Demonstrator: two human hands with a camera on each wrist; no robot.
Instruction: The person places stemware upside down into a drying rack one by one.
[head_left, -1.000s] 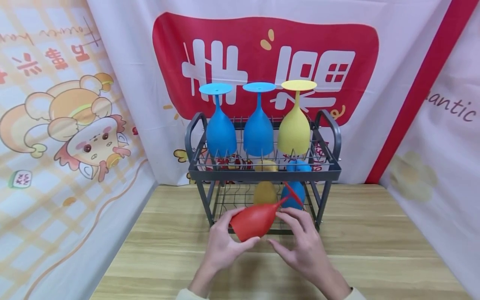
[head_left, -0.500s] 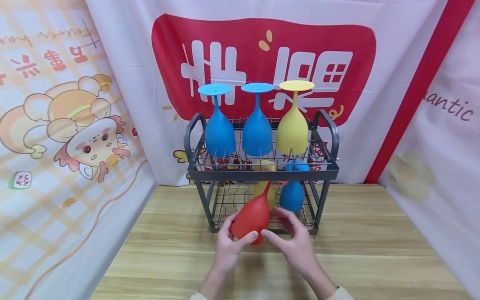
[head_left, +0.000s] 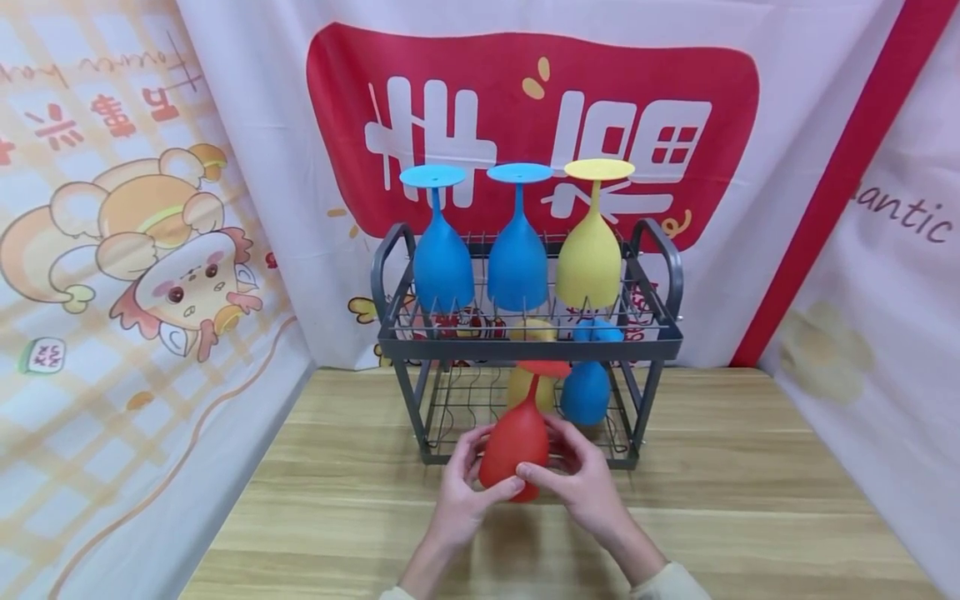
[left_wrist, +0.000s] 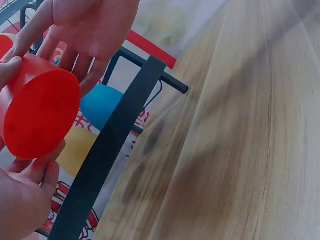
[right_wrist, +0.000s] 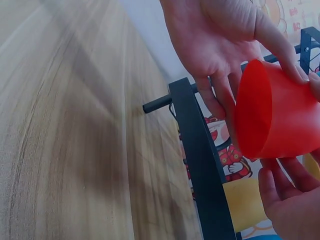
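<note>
Both hands hold a red wine glass [head_left: 516,450] by its bowl, in front of the rack's lower tier. It is upside down and slightly tilted, foot up and mouth down. My left hand [head_left: 463,487] grips the bowl from the left, thumb on its near side. My right hand [head_left: 581,483] curls round the other side, its thumb near the left one. The left wrist view looks into the hollow mouth of the red wine glass [left_wrist: 42,115]. Seen from the right wrist, the left hand [right_wrist: 225,45] lies above the bowl and the right hand [right_wrist: 295,200] below.
A dark two-tier rack [head_left: 529,350] stands on the wooden table [head_left: 735,500]. Its top carries two inverted blue wine glasses [head_left: 442,267] and a yellow wine glass [head_left: 588,262]. Another yellow glass [head_left: 519,392] and a blue glass [head_left: 586,392] stand on the lower tier. Printed cloth hangs around.
The red wine glass has swung from lying tilted, foot to the right, to nearly vertical with its foot up. My right hand has moved from near its stem to grip the bowl.
</note>
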